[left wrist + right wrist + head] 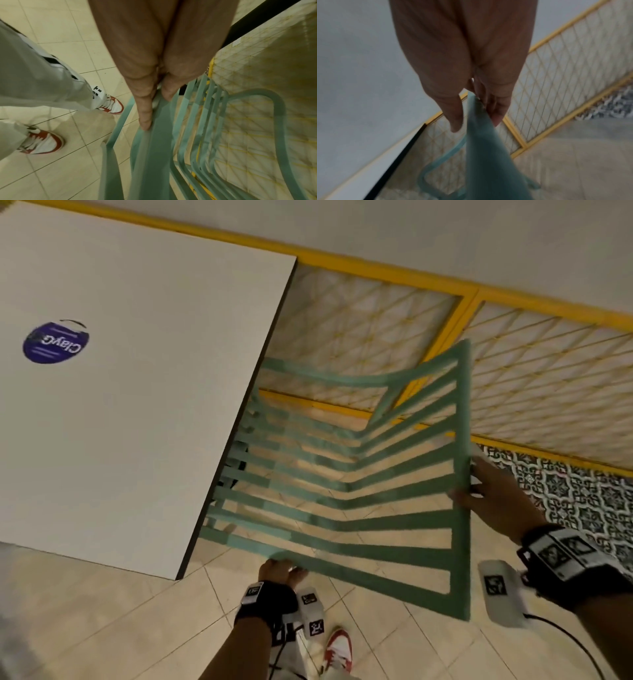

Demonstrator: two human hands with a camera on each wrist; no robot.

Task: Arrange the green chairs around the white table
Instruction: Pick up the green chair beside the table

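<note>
1. Pale beige floor tiles [102, 618] run under everything in the head view, and a yellow-framed lattice partition [534, 344] crosses the far side from 12 to 3 o'clock, with dark patterned tiles [582, 494] at its foot.
2. White and square-cornered, the white table [137, 392] fills the 9 to 11 o'clock area; its top has a dark edge and carries a round blue sticker [54, 342].
3. One green chair [342, 484] sits at the centre, just beside the table's right edge, its seat front reaching under that edge. It is pale teal, built of flat slats that bend from seat into backrest inside a flat frame.
4. At 6 o'clock the left hand [282, 571] grips the near side rail of the chair, fingers wrapped over it.
5. At 3 to 4 o'clock the right hand [493, 494] clamps the top rail of the backrest, fingers curled round its edge.
6. Both wrists wear black bands [270, 599] with white marker blocks.
7. Only the left wrist view shows the chair's rounded tubular leg loop [278, 121], grey trousers [34, 75] and 2 red-and-white sneakers [113, 105]; there the thumb lies along the rail and the fingers fold beneath it.
8. Blurred, the right wrist view still shows the thumb on 1 face of the rail and fingers [496, 112] on the other, pinching it, with the table's black edge at 7 o'clock.
</note>
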